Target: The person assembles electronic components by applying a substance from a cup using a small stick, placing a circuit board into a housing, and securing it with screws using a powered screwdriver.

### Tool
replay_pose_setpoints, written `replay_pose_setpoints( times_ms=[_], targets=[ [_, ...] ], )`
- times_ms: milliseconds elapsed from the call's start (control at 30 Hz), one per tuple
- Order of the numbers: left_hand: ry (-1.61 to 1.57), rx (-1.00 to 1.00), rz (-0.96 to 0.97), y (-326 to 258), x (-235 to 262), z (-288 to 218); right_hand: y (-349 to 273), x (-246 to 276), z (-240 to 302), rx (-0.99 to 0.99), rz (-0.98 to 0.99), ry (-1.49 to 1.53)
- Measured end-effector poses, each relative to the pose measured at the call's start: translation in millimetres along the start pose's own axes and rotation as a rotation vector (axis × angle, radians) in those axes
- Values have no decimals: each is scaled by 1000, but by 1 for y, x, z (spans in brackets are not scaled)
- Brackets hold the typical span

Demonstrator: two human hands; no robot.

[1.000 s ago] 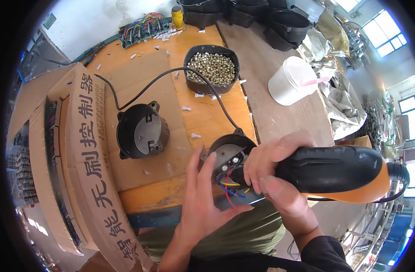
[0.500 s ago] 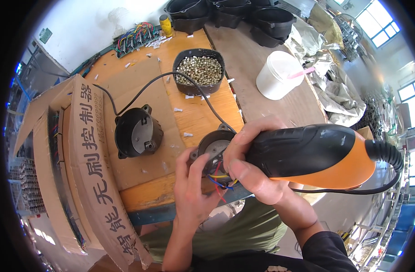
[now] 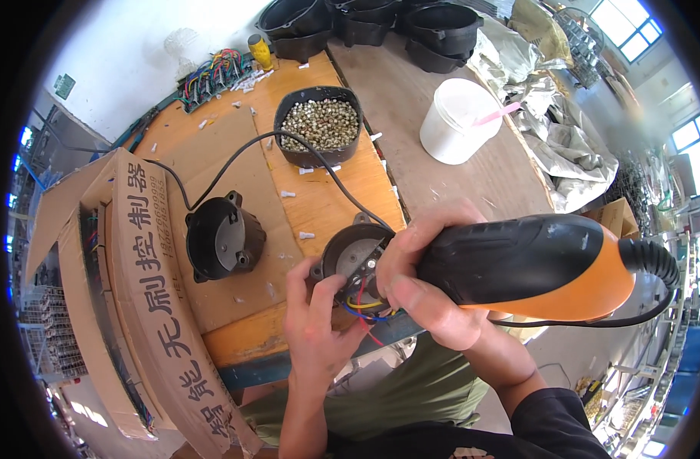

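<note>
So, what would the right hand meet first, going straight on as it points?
Probably the round dark housing with coloured wires, just ahead of the right hand; depth there is hard to judge.

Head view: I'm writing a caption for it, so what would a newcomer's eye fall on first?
Probably the big black-and-orange tool, right of centre in the right hand. Next come the coloured wires at the round housing, beside the left hand. Beyond them, a dark tub of shiny metal pieces glints on the table.
</note>
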State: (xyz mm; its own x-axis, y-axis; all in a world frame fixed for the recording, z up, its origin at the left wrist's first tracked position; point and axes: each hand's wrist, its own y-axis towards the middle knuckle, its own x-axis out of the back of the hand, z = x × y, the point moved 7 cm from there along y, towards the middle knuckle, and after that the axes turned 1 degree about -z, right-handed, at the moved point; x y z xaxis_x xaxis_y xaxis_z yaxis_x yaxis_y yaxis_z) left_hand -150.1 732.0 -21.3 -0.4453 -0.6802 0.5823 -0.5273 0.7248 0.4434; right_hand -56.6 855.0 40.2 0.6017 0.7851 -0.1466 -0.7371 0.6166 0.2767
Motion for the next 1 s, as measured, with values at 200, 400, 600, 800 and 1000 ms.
replay_pose_setpoints(
  times_ms=[200, 400, 600, 800, 1000],
  targets=[
    [-15, 40, 35, 0, 3, 2, -2, 4, 3, 94, -86, 83],
    [-48, 35, 15, -2, 4, 5, 2, 1, -9, 25, -130, 256],
    [-65, 25, -3, -2, 3, 7, 1, -4, -9, 6, -44, 174],
    [-64, 0, -23, -1, 5, 5, -6, -2, -7, 138, -17, 254],
    [-73, -9, -12, -3, 1, 5, -14, -1, -2, 142, -70, 114]
  ],
)
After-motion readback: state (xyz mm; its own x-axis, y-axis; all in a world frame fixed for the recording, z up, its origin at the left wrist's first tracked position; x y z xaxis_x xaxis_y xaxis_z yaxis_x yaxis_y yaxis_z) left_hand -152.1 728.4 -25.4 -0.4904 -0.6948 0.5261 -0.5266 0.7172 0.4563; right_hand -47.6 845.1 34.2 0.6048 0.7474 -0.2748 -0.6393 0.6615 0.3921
